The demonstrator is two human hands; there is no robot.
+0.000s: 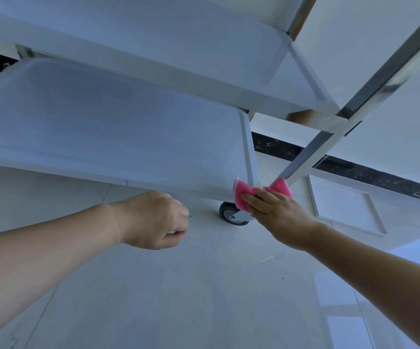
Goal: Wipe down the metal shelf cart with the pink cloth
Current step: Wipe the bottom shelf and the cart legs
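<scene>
1. Pressing against the near right corner of the metal shelf cart (118,127), the pink cloth (248,195) sits at the lower shelf edge, beside the slanted leg (312,152).
2. Right hand (277,210) grips the cloth, fingers flat on it.
3. Left hand (151,220) hangs curled into a loose fist, empty, below the shelf.
4. Caster wheel (231,213) rests on the tiled floor (203,298).
</scene>
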